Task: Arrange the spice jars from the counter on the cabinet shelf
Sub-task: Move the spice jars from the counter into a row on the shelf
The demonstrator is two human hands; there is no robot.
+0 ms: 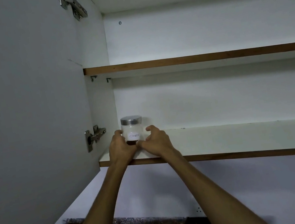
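A small glass jar with a silver lid and a white label reading "Cloves" stands upright at the left end of the lower cabinet shelf. Dark spice shows at its bottom. My left hand wraps the jar's left side and base. My right hand sits at the jar's right side, thumb near its base and fingers curled just off the glass. The counter with the other jars is out of view.
The white cabinet door hangs open on the left, its hinges close to my left hand. An upper shelf runs above. Below, a speckled stone edge shows against the wall.
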